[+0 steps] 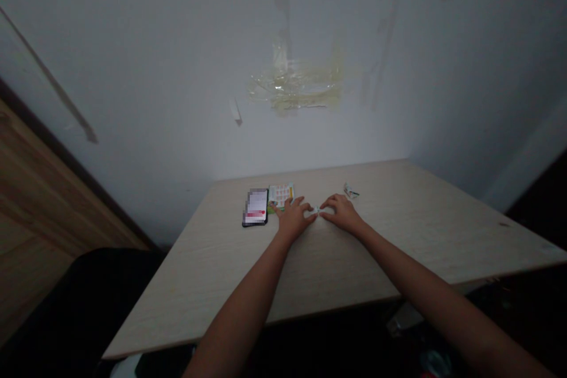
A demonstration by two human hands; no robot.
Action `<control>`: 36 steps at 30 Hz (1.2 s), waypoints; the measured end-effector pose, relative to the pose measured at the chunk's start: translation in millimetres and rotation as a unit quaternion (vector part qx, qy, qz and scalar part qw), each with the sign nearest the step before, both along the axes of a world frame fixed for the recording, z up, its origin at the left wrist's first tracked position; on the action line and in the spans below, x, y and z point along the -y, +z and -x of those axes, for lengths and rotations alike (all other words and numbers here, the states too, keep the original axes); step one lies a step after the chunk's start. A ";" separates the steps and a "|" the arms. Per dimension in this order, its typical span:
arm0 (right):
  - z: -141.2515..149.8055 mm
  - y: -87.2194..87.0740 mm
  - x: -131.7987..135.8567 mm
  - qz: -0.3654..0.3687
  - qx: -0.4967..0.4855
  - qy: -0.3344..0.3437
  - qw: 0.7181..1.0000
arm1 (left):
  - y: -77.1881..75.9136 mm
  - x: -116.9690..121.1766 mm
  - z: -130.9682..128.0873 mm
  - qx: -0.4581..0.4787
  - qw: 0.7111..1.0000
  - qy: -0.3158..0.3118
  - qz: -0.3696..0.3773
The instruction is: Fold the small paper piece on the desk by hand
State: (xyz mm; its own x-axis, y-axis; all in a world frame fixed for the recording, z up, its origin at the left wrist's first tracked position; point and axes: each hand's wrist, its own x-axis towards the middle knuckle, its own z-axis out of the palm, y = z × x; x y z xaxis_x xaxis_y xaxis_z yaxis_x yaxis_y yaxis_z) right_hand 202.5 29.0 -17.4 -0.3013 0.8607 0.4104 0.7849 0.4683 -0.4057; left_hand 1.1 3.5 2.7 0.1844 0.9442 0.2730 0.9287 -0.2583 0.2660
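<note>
Both hands meet over the middle of the table, around a small whitish piece too tiny to make out. My left hand pinches its left side between thumb and forefinger, with the other fingers spread over the edge of a printed card. From the right, my right hand closes thumb and forefinger on the same piece. A phone with its screen lit lies left of the card. Beyond my right hand rests a small crumpled white and dark scrap.
The pale wooden table reaches back to a grey wall with peeling clear tape on it. At the left are a wooden panel and a dark rounded shape, perhaps a chair. Dim objects lie below the front edge.
</note>
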 end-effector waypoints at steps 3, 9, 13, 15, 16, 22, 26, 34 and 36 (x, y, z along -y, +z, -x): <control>-0.5 1.4 -0.2 -0.010 -0.001 0.003 1.000 | 0.2 1.3 0.6 -0.003 1.000 -0.008 -0.005; -1.0 7.0 2.1 -0.042 0.012 0.018 0.999 | 3.3 3.5 0.0 -0.019 1.000 -0.019 -0.017; -0.8 9.6 3.3 -0.045 0.028 0.039 0.998 | 3.5 2.1 -0.1 -0.001 0.999 -0.023 -0.035; -0.4 10.4 3.4 -0.045 0.034 0.044 0.997 | 3.7 1.7 -0.3 0.011 0.999 -0.026 -0.042; -0.2 10.6 3.2 -0.043 0.035 0.046 0.997 | 3.8 1.8 -0.5 0.015 0.999 -0.028 -0.042; -1.3 9.0 -0.6 -0.025 0.049 0.067 0.996 | 2.6 2.8 -2.9 0.014 0.999 -0.012 -0.038; -2.4 7.5 -2.5 -0.035 0.044 0.077 0.995 | 2.6 1.9 -2.7 0.000 0.999 -0.016 -0.037; -2.8 4.5 -4.7 -0.049 0.026 0.103 0.993 | 5.5 1.8 -0.1 -0.011 1.000 -0.012 -0.023; -3.0 4.9 -4.8 -0.055 0.022 0.110 0.992 | 4.4 1.3 0.1 -0.011 1.000 -0.013 -0.023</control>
